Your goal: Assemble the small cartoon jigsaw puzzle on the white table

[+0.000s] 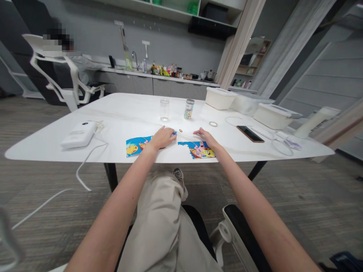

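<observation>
Two joined sections of a colourful cartoon jigsaw lie near the front edge of the white table (42, 145). My left hand (163, 137) rests palm down on the left puzzle section (134, 146), its fingers curled over the section's right end. My right hand (205, 136) lies on the top edge of the right puzzle section (202, 150), fingers stretched out and low. A few loose puzzle pieces (180, 130) sit between the two hands. Nothing can be seen inside either hand.
Behind the puzzle stand an empty clear jar (164, 110), a lidded jar with pieces (189, 109) and a loose ring lid (213, 124). A white device (79, 134) with a cable lies left; a phone (250, 133) and white lidded bins (219, 98) sit right. An office chair (61, 73) stands far left.
</observation>
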Action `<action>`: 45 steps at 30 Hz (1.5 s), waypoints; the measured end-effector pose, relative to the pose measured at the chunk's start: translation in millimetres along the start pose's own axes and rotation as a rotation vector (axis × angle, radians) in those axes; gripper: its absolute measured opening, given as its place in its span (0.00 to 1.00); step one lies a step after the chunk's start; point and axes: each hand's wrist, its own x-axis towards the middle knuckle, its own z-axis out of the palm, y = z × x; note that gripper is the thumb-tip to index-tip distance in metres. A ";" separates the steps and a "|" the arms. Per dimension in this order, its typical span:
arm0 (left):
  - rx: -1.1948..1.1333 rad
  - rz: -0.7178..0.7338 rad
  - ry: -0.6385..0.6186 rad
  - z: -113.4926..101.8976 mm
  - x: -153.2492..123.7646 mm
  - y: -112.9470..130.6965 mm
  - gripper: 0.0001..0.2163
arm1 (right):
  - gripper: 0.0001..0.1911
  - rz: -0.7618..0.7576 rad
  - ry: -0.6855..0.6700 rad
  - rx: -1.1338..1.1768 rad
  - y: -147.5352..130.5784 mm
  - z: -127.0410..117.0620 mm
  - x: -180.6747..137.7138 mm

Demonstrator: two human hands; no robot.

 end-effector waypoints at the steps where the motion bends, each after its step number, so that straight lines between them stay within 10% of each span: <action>1: -0.001 -0.008 0.002 -0.4 -0.5 0.0 0.16 | 0.35 0.015 0.013 -0.006 -1.1 0.2 -1.1; 15: -0.067 0.015 0.029 -1.3 -4.3 -0.5 0.15 | 0.24 -0.256 0.343 -0.337 -47.2 4.3 -48.6; 22: -0.053 0.039 0.077 -3.2 -2.9 -2.0 0.16 | 0.12 -0.281 0.291 -0.582 -56.5 25.6 -93.5; 45: -0.248 -0.043 0.367 -7.4 -11.2 -9.9 0.13 | 0.11 -0.200 0.410 -0.570 -39.5 31.8 -86.2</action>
